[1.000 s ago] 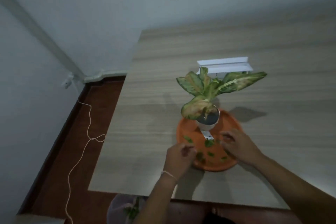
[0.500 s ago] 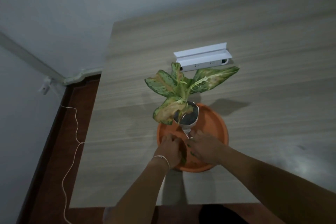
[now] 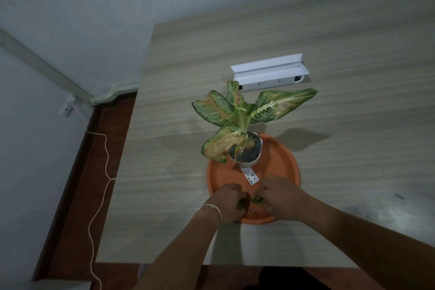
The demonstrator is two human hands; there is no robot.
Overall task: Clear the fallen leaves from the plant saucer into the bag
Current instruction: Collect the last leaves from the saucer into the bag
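An orange plant saucer [image 3: 281,162] sits on the wooden table and carries a small white pot [image 3: 250,154] with a variegated plant [image 3: 237,113]. Both hands reach into the saucer's near part. My left hand [image 3: 229,202], a thin string band on its wrist, is curled with a bit of green leaf under its fingers. My right hand [image 3: 282,198] faces it, thumb and fingers closed around a small clump of fallen green leaves [image 3: 257,199] lying between the two hands. No bag is clearly visible.
A white power strip in an open white box [image 3: 268,74] lies behind the plant. The table's left edge [image 3: 131,148] drops to a dark red floor where a thin white cord [image 3: 103,186] trails from a wall fitting [image 3: 67,107].
The scattered leaves have been drawn into one clump at the saucer's near edge. Both hands moved closer together around it, and the view shifted toward the table.
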